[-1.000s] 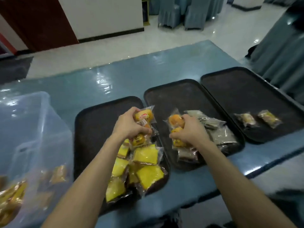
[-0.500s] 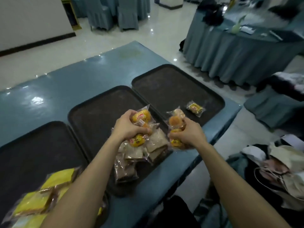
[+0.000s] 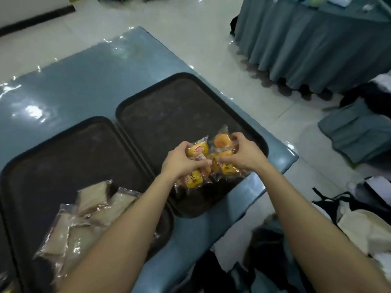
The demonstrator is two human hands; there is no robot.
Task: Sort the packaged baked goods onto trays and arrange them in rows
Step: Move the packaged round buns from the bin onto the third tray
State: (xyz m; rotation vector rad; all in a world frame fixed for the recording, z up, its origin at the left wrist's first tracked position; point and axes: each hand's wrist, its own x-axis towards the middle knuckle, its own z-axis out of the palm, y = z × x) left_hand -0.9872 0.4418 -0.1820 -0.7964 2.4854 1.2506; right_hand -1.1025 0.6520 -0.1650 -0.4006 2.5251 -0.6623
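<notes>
Packets of yellow cake (image 3: 197, 150) look light, squishy and slippery in film, so I'd grab the bunched wrap, not the sponge; left hand (image 3: 182, 160) and right hand (image 3: 245, 154) each clutch a few over the near edge of the right tray (image 3: 179, 106).

Yellow-orange cakes (image 3: 196, 151) in clear wrappers, dark brown trays (image 3: 182, 106), glossy blue-grey table (image 3: 84, 77).

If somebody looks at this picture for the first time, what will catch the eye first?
The bright yellow packaged cakes stand out most: the left hand and the right hand each grip a few over the near end of the right tray. Next, a heap of pale wrapped pastries lies at the near end of the left tray.
</notes>
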